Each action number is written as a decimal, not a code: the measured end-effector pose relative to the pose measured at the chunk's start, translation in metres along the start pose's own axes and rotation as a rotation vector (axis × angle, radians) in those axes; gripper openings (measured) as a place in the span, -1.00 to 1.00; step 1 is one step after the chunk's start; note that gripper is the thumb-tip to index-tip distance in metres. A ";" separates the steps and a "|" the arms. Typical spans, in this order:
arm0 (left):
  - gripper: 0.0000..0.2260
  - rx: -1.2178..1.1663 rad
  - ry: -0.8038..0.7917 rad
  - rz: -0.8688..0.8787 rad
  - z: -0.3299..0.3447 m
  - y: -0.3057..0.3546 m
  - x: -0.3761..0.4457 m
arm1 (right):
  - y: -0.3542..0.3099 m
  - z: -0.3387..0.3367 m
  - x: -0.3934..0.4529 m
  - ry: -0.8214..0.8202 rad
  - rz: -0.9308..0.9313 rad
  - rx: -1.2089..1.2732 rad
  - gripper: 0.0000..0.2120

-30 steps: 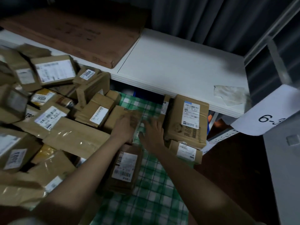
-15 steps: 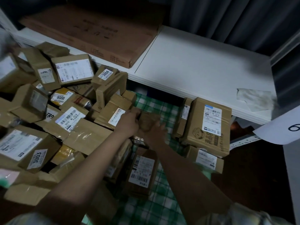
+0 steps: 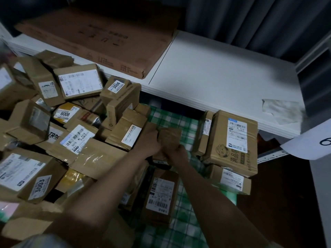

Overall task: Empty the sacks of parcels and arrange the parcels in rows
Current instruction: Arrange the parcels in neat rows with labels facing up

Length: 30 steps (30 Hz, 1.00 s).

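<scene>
Gripping one small brown parcel [image 3: 169,138] between them, the left hand [image 3: 149,143] and right hand [image 3: 176,153] hold it above the green checked cloth [image 3: 180,120], beside the heaped parcels [image 3: 71,122].

This is a parcel sorting or storage room. A heap of brown cardboard parcels [image 3: 75,133] with printed barcode labels and number stickers such as 3003, 3006 and 6008 lies on a green-and-white checked cloth [image 3: 180,228] beneath a low white shelf board [image 3: 215,81]. A white paper number tag [image 3: 315,142] hangs from perforated white metal racking [image 3: 270,154] on the right.
</scene>
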<state>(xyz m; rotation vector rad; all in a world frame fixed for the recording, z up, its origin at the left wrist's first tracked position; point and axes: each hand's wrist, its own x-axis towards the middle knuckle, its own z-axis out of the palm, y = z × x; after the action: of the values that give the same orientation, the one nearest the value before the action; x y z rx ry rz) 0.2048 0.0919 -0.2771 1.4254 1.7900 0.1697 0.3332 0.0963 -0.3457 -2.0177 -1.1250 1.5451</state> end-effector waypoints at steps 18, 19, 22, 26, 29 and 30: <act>0.28 -0.393 -0.010 -0.188 0.029 0.006 0.028 | -0.016 -0.031 -0.019 -0.143 -0.269 0.122 -0.66; 0.33 -0.406 -0.007 -0.206 0.030 0.004 0.031 | -0.019 -0.033 -0.019 -0.133 -0.298 0.093 -0.66; 0.20 -0.465 0.001 -0.218 0.028 0.006 0.031 | -0.026 -0.044 -0.024 -0.091 -0.353 0.020 -0.62; -0.16 -0.633 0.053 -0.186 0.021 0.011 0.033 | -0.035 -0.068 -0.032 0.081 -0.570 -0.065 -0.60; -0.46 -0.809 -0.002 -0.152 0.018 0.016 0.035 | -0.034 -0.098 -0.031 0.374 -0.769 -0.213 -0.71; -0.49 -0.859 -0.026 -0.154 0.019 0.017 0.036 | -0.031 -0.112 -0.028 0.475 -0.775 -0.257 -0.70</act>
<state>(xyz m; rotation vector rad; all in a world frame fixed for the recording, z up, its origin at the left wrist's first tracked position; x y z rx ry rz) 0.2299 0.1221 -0.2987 0.6667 1.5012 0.7332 0.4229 0.1135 -0.2687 -1.6303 -1.6642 0.5319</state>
